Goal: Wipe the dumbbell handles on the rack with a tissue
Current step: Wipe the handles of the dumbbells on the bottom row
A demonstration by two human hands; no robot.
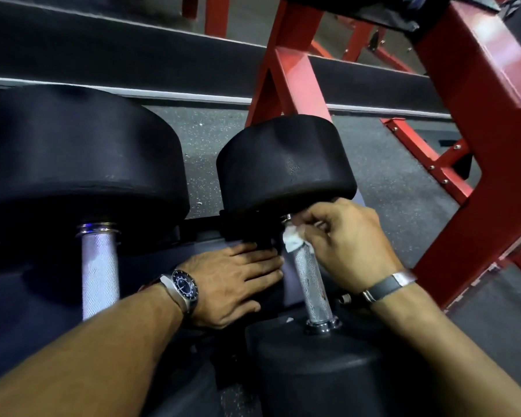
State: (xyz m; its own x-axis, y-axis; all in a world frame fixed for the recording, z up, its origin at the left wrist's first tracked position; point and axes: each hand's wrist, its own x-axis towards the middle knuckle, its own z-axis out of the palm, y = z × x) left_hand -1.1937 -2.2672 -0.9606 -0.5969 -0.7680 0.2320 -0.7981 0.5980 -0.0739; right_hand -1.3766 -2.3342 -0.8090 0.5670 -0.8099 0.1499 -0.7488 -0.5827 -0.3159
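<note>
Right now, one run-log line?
right hand pinches white tissue on knurled metal dumbbell handle | left hand flat on black rack

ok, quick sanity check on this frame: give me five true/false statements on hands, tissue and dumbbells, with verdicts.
1. The right hand holds the tissue against the upper end of a dumbbell handle. True.
2. The left hand grips the other handle. False: it lies flat on the rack between the two dumbbells.
3. The left wrist wears a watch. True.
4. The tissue covers the whole handle. False: only the top part; bare metal shows below.
5. The frame at right is blue. False: red.
</note>
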